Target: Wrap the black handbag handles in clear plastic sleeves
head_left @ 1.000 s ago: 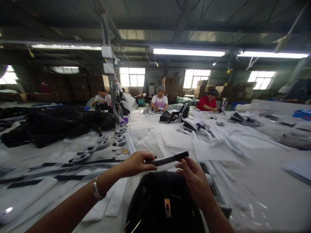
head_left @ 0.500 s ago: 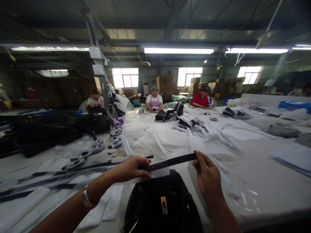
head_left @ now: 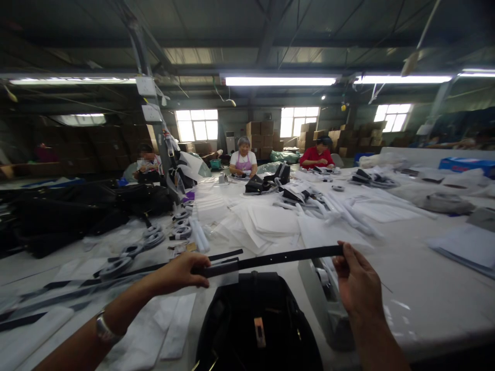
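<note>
A black strap [head_left: 288,256] with small punched holes stretches between my two hands above a black handbag [head_left: 232,322]. My left hand [head_left: 185,270] pinches its left part, where a clear plastic sleeve [head_left: 226,274] surrounds the strap. At the far right end, my right hand [head_left: 358,278] grips the strap's tip between thumb and fingers. The bag stands upright on the table below, with a metal clasp [head_left: 259,332] on its front. Just under my right hand is a grey tape dispenser [head_left: 327,304], partly hidden by that hand.
More black straps [head_left: 58,283] in plastic lie left, beside coiled wrapped straps [head_left: 116,267]. White sheets [head_left: 266,221] are spread mid-table. A heap of black bags [head_left: 77,211] is at the far left. Co-workers sit across the table, one in a red top [head_left: 317,157].
My hands have drawn apart, the left going left and the right going right. More bare strap now shows outside the plastic sleeve, and the tape dispenser is more visible.
</note>
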A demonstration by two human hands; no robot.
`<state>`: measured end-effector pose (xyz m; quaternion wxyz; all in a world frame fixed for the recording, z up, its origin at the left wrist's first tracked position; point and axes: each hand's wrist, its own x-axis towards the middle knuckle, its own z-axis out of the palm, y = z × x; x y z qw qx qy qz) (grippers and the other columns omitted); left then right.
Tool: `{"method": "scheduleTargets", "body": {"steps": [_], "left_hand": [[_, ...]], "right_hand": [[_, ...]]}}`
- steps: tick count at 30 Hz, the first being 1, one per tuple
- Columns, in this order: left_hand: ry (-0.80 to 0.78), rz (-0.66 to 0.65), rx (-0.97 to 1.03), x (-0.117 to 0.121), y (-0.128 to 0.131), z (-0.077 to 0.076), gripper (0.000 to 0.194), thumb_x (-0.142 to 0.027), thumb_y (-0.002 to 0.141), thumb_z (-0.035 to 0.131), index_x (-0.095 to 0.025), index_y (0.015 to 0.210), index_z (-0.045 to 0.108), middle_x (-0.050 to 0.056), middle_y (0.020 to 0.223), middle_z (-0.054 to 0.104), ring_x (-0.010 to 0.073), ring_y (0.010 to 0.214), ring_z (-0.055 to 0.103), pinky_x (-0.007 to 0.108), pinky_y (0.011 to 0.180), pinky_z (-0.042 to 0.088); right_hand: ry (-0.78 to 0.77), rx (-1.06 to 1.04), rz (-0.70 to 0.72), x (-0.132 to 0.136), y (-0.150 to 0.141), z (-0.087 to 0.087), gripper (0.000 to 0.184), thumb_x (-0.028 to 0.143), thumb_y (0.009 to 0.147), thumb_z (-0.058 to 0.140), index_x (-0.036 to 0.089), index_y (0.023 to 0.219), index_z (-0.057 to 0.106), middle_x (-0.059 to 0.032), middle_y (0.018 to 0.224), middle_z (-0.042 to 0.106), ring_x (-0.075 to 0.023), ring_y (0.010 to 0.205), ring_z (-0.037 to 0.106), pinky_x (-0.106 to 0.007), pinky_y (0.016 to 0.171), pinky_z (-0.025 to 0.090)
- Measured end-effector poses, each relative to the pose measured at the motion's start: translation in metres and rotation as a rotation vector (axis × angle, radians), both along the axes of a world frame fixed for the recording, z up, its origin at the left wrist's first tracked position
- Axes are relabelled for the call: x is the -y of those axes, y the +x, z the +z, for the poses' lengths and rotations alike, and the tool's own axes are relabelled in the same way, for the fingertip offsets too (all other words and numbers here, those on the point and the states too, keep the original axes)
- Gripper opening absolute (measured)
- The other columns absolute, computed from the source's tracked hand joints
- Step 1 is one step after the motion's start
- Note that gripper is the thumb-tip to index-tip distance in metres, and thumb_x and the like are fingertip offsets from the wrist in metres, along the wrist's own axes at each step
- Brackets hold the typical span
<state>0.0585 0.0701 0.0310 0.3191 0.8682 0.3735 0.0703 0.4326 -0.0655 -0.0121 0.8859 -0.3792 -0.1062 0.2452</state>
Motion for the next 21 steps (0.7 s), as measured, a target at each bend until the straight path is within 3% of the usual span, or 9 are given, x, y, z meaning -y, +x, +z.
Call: {"method": "scheduleTargets", "body": {"steps": [10,17,21], "left_hand": [[-0.050,-0.005,0.013,0.000,-0.003,0.000,0.032,-0.038,0.070,0.078,-0.017,0.092,0.068,-0.002,0.079,0.066,0.0185,0.078,0.061,0.023,0.070,0.043],[-0.279,-0.059,0.060,0.003,-0.007,0.004,0.034,-0.040,0.070,0.079,-0.017,0.092,0.065,-0.003,0.075,0.067,0.0167,0.072,0.063,0.021,0.064,0.044],[-0.310,-0.077,0.054,0.004,-0.008,0.008,0.031,-0.038,0.071,0.079,-0.018,0.091,0.066,-0.003,0.077,0.069,0.0173,0.074,0.065,0.021,0.067,0.047]], "right_hand": [[-0.003,-0.016,-0.040,0.001,0.009,-0.006,0.048,0.034,0.045,0.094,0.013,0.084,0.076,0.0034,0.073,0.068,-0.0006,0.051,0.053,-0.006,0.047,0.051],[-0.025,-0.063,-0.017,0.002,0.012,-0.011,0.042,0.029,0.047,0.093,0.011,0.080,0.075,0.0048,0.063,0.064,-0.0023,0.048,0.053,-0.009,0.042,0.049],[-0.031,-0.072,-0.001,0.002,0.013,-0.015,0.038,0.027,0.049,0.091,0.011,0.079,0.074,0.0037,0.064,0.066,-0.0030,0.047,0.054,-0.010,0.041,0.050]]}}
